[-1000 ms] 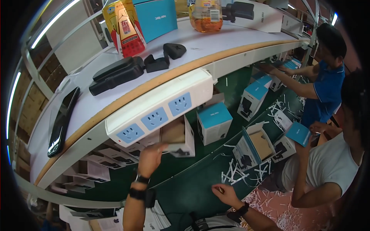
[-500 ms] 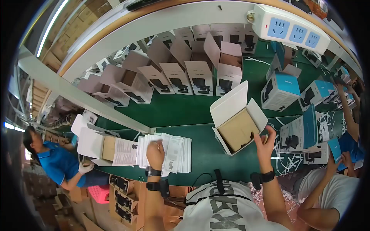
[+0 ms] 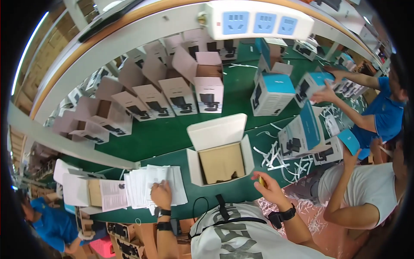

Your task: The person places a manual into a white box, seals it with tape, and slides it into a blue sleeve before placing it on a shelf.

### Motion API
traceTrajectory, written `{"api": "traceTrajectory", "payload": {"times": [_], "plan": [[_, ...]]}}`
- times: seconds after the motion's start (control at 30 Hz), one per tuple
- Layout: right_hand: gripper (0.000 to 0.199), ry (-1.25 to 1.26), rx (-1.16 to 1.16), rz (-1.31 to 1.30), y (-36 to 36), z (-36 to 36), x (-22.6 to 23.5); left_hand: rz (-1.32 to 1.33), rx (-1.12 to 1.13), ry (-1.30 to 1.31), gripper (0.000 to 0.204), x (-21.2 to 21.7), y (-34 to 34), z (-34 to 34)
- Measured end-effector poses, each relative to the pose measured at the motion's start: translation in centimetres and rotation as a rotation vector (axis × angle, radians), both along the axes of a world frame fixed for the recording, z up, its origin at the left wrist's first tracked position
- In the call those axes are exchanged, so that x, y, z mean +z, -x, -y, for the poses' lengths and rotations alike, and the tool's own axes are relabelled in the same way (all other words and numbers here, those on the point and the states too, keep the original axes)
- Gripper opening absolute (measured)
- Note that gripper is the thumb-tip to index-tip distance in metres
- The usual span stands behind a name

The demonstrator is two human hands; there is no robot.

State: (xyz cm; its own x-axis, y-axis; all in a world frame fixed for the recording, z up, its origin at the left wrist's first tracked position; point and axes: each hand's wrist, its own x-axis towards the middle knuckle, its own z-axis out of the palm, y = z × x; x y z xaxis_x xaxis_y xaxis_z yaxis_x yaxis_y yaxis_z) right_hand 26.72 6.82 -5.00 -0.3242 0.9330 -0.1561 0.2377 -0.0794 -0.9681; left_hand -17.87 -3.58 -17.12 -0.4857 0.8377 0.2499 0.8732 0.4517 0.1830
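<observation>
Near us on the green table point(image 3: 172, 138), our left hand point(image 3: 161, 194) presses flat on the leaflet stack point(image 3: 151, 186), seemingly picking one; our right hand point(image 3: 269, 187), loosely curled and empty-looking, hovers beside the open box point(image 3: 221, 160). Next, we judge, a leaflet goes right, into that box.

Bare green mat point(image 3: 142, 140) behind open box point(image 3: 221, 160)

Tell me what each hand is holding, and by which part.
The left hand rests on the stack of white leaflets, gripping none. The right hand pinches something small and yellowish in its fingers; what it is cannot be told.
</observation>
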Motion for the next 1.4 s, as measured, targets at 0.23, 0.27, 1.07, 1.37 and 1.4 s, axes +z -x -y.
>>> {"api": "traceTrajectory", "payload": {"times": [0.23, 0.27, 1.07, 1.37, 1.4], "plan": [[0.024, 0.007, 0.056, -0.094, -1.1, -1.3, 3.9, 0.778, 0.110, -1.125, 0.024, 19.4, -9.4, -2.1], [0.023, -0.004, 0.069, -0.123, -0.6, -1.3, 4.3, 0.884, 0.100, -1.287, 0.018, 22.7, -11.9, -3.0], [0.019, -0.381, 0.231, -0.025, 5.1, -0.3, 11.8, 0.270, -0.440, -0.627, 0.035, 25.9, -15.3, -5.1], [0.019, -0.492, 0.429, -0.053, 6.7, 1.4, 11.4, 0.769, -0.917, -0.401, 0.023, 24.5, -16.0, -3.6], [0.019, -0.490, 0.425, -0.054, 6.6, 1.4, 11.6, 0.824, -0.884, -0.387, 0.021, 24.4, -16.0, -3.4]]}}
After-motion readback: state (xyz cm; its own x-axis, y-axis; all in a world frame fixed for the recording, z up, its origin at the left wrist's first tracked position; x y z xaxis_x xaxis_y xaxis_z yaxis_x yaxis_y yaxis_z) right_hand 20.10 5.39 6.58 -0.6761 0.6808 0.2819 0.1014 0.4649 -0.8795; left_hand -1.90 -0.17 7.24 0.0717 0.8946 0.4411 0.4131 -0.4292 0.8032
